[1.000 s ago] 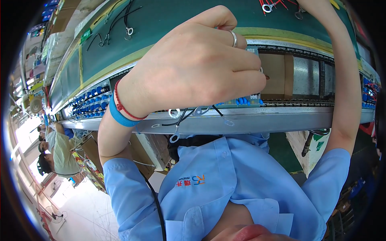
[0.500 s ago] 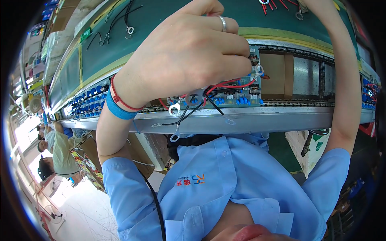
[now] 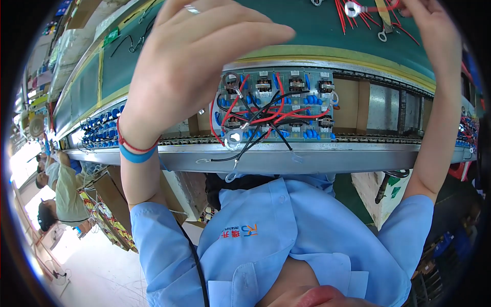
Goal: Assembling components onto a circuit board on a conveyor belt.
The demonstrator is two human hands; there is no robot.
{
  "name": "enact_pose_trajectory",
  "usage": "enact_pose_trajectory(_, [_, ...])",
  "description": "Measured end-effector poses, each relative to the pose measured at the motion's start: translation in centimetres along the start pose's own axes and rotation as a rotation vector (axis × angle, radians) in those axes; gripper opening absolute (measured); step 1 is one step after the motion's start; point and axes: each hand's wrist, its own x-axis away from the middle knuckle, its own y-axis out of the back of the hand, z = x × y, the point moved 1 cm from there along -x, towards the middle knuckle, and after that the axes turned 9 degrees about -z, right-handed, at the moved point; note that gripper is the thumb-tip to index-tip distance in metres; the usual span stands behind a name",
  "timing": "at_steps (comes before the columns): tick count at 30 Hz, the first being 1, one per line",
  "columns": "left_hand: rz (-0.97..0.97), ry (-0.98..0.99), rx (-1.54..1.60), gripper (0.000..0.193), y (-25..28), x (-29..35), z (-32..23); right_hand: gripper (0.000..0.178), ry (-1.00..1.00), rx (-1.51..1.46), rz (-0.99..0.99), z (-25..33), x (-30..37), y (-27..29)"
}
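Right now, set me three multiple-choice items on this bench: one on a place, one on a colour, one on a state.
1. Where does the circuit board lie?
A. on the metal rail at the conveyor edge
B. on the floor
C. in a cardboard box

2. What colour is the wide wristband on the left forearm?
A. green
B. blue
C. yellow

3. What is the left hand doing?
A. gripping the board
B. raised above the board, fingers loosely spread
C. resting on the shirt

Key: 1 A, the board sits beside the green belt. 2 B, a blue band under a red cord. 3 B, nothing shows in its grip.
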Motion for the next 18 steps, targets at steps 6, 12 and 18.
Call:
enact_pose_trajectory(6, [-0.251,0.213,-0.084,0.027,1.5,3.6,-0.3,0.018,0.053,0.246,0.150,-4.8,3.4,-1.2])
enact_pose_trajectory(12, [-0.341,0.474,0.102,0.023,1.2,6.7,-1.3,0.016,-0.337,-0.056,0.120,-0.9,3.1,-0.1])
enact_pose_trajectory(18, [-0.407,0.600,0.168,0.021,1.4,9.0,-3.3,0.010,-0.354,-0.353,0.365,5.2,4.5,-4.2])
